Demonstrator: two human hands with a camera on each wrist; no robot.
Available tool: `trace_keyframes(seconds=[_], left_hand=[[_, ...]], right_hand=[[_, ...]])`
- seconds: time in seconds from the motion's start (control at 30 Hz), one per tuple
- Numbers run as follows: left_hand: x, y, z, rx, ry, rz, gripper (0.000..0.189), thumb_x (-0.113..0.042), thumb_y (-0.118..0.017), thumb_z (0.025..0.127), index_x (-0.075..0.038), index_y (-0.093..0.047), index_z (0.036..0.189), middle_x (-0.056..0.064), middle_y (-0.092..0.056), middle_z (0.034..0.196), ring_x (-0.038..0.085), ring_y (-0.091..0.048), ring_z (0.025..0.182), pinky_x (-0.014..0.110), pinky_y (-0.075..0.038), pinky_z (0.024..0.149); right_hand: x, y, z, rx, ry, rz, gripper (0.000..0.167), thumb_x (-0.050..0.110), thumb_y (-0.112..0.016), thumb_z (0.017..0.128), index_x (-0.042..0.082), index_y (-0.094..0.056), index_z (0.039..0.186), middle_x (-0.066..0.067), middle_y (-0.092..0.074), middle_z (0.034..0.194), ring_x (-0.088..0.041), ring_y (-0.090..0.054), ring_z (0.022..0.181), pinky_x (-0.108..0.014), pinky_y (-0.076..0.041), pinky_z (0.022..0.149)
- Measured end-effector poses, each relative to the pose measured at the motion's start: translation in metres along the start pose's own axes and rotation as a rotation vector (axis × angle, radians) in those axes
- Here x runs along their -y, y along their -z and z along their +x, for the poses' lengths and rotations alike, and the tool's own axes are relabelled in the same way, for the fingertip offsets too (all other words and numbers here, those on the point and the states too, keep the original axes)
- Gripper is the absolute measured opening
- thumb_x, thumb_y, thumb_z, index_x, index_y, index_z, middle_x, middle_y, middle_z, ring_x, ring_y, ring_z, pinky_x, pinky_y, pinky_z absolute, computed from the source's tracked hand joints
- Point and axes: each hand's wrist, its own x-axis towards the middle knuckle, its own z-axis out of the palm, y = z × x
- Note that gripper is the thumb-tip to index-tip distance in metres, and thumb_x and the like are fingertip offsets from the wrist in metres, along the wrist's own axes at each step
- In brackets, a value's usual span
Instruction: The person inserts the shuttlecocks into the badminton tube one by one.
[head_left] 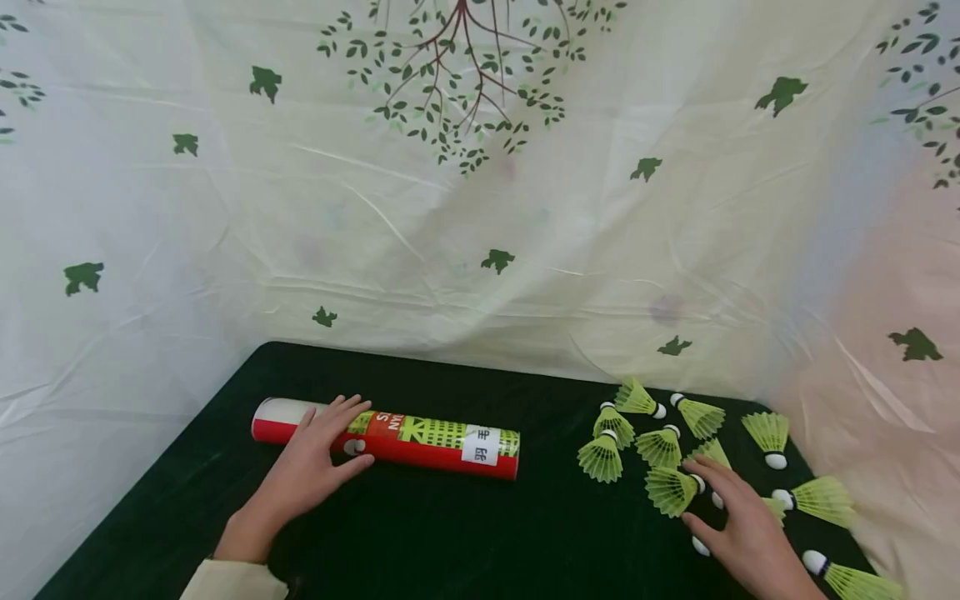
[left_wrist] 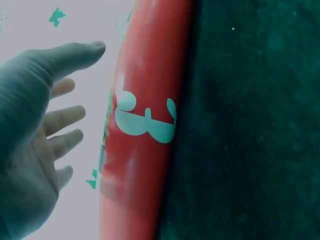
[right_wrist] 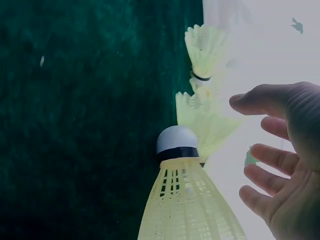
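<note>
A red and yellow-green shuttlecock tube with a white label lies on its side on the dark green cloth. Over its left part my left hand is spread, fingers lying across it in the head view. The left wrist view shows the thumb and fingers extended beside the tube's red side. On the right, my right hand is over the scattered yellow shuttlecocks, its fingertips near one with its skirt facing left. In the right wrist view, that hand's fingers are spread and empty; a white-tipped shuttlecock stands out below them.
More yellow shuttlecocks lie about the right side, among them one at the back and one by the right edge. The green table cloth ends at a pale curtain printed with leaves and birds, which surrounds the table.
</note>
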Motion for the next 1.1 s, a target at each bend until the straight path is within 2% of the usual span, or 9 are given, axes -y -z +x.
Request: trace_keyframes(seconds=[0.33,0.47,0.67,0.77,0.93,1.1], left_hand=[[-0.003,-0.010,0.018,0.067,-0.002,-0.026,0.076,-0.028,-0.084,0.082,-0.018,-0.048,0.148,0.012,-0.043,0.154,0.036,-0.029,0.146,0.065,-0.010,0.116],[-0.005,-0.016,0.025,0.101,-0.006,-0.047,0.077,-0.026,-0.085,0.081,-0.016,-0.049,0.148,0.013,-0.043,0.154,0.037,-0.026,0.147,0.064,-0.007,0.116],[-0.005,-0.024,0.032,0.154,-0.006,-0.041,0.079,-0.028,-0.086,0.079,-0.015,-0.049,0.148,0.012,-0.045,0.153,0.038,-0.027,0.147,0.064,-0.003,0.116],[-0.004,-0.027,0.034,0.156,-0.010,-0.022,0.078,-0.027,-0.086,0.078,-0.015,-0.051,0.147,0.011,-0.048,0.151,0.037,-0.032,0.144,0.064,-0.002,0.116],[-0.004,-0.031,0.036,0.141,-0.019,0.012,0.076,-0.024,-0.087,0.077,-0.016,-0.053,0.145,0.010,-0.052,0.144,0.035,-0.040,0.134,0.065,-0.007,0.114],[-0.005,-0.038,0.040,0.150,0.008,0.044,0.080,-0.023,-0.088,0.075,-0.018,-0.052,0.146,0.011,-0.051,0.140,0.038,-0.039,0.131,0.065,-0.008,0.112]], right_hand=[[-0.013,-0.010,0.012,0.070,0.052,-0.087,0.070,0.013,-0.088,0.073,0.004,-0.058,0.135,-0.029,-0.052,0.138,-0.052,-0.049,0.121,-0.068,-0.044,0.090],[-0.012,-0.013,0.015,0.081,0.083,-0.112,0.070,0.011,-0.089,0.072,0.005,-0.059,0.135,-0.024,-0.057,0.133,-0.047,-0.054,0.118,-0.064,-0.047,0.089],[-0.010,-0.015,0.017,0.123,0.086,-0.129,0.072,0.009,-0.089,0.071,0.005,-0.057,0.136,-0.019,-0.061,0.128,-0.042,-0.058,0.113,-0.059,-0.050,0.087],[-0.009,-0.016,0.017,0.130,0.095,-0.146,0.073,0.010,-0.089,0.071,0.005,-0.057,0.136,-0.017,-0.062,0.125,-0.041,-0.060,0.110,-0.057,-0.052,0.085],[-0.007,-0.017,0.016,0.107,0.106,-0.170,0.069,0.011,-0.089,0.071,0.006,-0.059,0.134,-0.012,-0.064,0.119,-0.034,-0.063,0.105,-0.053,-0.054,0.083],[-0.007,-0.016,0.015,0.091,0.104,-0.186,0.066,0.013,-0.089,0.072,0.008,-0.061,0.131,-0.010,-0.065,0.116,-0.032,-0.064,0.103,-0.052,-0.054,0.083]])
